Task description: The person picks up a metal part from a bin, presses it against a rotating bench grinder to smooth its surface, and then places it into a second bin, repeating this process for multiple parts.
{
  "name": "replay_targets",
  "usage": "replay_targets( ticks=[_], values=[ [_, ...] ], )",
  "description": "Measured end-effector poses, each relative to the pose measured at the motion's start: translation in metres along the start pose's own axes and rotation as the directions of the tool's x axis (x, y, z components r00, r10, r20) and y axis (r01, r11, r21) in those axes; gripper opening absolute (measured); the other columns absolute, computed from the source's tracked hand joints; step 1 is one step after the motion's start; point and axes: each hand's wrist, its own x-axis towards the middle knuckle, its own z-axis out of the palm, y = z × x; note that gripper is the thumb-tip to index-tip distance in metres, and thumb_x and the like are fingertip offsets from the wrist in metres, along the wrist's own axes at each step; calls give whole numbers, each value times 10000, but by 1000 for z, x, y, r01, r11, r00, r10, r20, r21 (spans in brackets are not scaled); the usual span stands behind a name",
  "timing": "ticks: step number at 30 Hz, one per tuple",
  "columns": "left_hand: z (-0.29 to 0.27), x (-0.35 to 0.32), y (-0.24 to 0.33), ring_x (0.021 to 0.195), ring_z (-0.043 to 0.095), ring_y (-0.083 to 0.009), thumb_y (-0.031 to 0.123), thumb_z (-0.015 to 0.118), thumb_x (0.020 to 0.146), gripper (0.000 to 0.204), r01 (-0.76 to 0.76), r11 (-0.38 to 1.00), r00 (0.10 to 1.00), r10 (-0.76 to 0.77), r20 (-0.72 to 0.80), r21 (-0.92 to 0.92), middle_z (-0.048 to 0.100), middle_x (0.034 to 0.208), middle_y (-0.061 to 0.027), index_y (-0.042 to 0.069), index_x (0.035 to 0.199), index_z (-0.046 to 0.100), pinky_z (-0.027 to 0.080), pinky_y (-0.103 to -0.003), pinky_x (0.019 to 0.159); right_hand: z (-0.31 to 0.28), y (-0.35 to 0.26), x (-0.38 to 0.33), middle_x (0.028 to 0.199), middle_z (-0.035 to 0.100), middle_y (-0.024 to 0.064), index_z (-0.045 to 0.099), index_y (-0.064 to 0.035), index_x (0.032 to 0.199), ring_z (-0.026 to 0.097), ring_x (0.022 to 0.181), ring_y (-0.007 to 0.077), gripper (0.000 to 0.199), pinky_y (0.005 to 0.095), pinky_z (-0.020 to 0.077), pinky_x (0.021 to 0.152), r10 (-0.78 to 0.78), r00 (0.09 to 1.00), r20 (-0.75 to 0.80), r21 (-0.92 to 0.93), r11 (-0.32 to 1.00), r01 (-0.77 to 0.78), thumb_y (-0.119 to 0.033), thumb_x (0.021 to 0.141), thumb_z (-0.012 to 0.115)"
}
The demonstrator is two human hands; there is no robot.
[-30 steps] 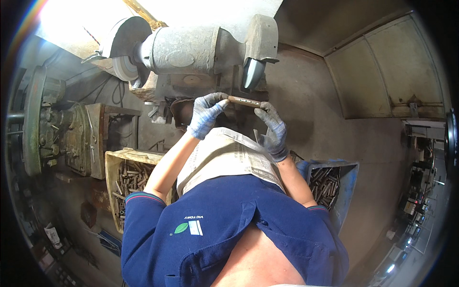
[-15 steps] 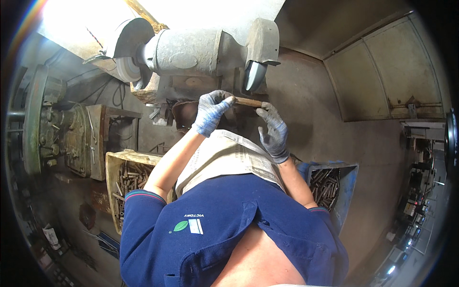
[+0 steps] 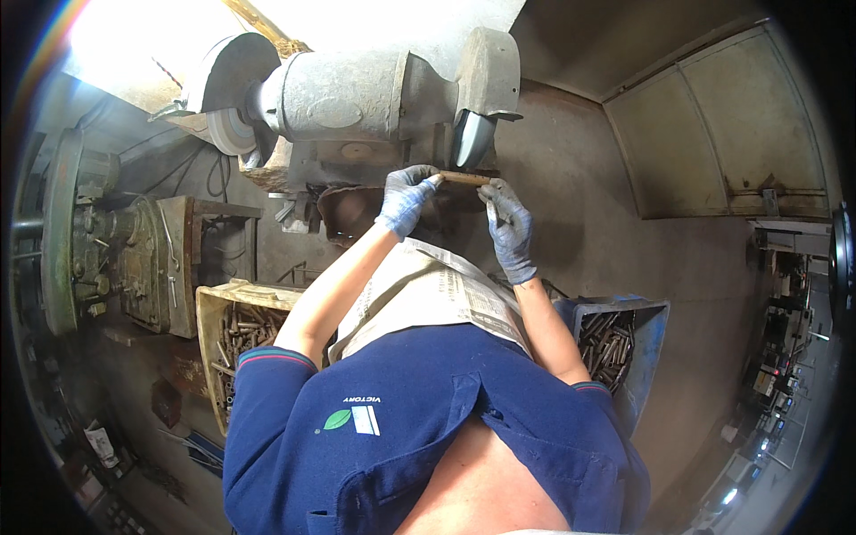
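Left hand (image 3: 410, 198) and right hand (image 3: 510, 230), both gloved, grip a rod (image 3: 465, 178) between them, one at each end, near a grinder (image 3: 343, 94).

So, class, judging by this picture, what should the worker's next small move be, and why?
Probably guide the slim rod lightly against the right wheel of the grinder: the left hand and right hand hold its two ends, and it appears just below that wheel, though whether they touch is unclear.

Dim workshop (image 3: 704, 294), one bright corner.
I see glare (image 3: 125, 49) beyond-left of the fingers (image 3: 499, 196), tan metal panels (image 3: 744, 125) right, concrete floor (image 3: 606, 192) below.
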Motion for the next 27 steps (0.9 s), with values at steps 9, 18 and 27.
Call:
replay_targets(
  ticks=[9, 18, 27],
  values=[
    [26, 25, -25, 637, 628, -158, 40, 608, 848, 75, 97, 980, 990, -112, -82, -171, 656, 770, -79, -24, 872, 638, 521, -253, 602, -11, 29, 10, 915, 667, 89, 673, -8, 934, 605, 863, 152, 115, 276, 463, 789, 199, 980, -21, 112, 974, -195, -35, 845, 606],
    [-9, 25, -15, 625, 620, -131, 52, 606, 853, 69, 90, 996, 968, -92, -234, -16, 658, 761, -78, -8, 861, 639, 515, -250, 577, 34, 41, 13, 909, 684, 92, 676, -2, 924, 625, 846, 141, 117, 274, 477, 773, 224, 975, -2, 231, 948, -217, -73, 847, 623],
    [22, 34, -25, 600, 598, -139, 66, 623, 842, 115, 111, 993, 981, -115, -154, -31, 656, 726, -89, -47, 851, 647, 487, -254, 569, -2, 54, 11, 799, 651, 1, 678, 3, 867, 550, 755, 76, 131, 246, 447, 737, 349, 937, -7, 324, 887, -328, -104, 871, 604]
  ],
)
